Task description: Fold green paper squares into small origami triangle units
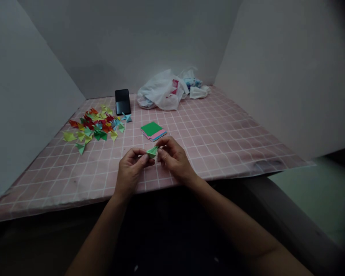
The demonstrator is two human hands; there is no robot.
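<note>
A small light green folded paper [152, 152] is held up between my two hands, just above the near part of the table. My left hand [130, 165] pinches its left end between thumb and fingers. At its right end, the thumb and forefinger of my right hand [174, 158] close on the tip. Just beyond the hands lies a stack of square paper sheets [152, 129], green on top with pink and blue showing below. To the left, a heap of folded paper cranes [96, 123] in red, orange, yellow, green and blue spreads over the cloth.
A pink checked cloth [207, 149] covers the table. Behind the cranes a black phone [122, 102] leans upright. White plastic bags [162, 90] and a crumpled white piece [199, 92] lie at the back. Pale panels [161, 38] enclose three sides.
</note>
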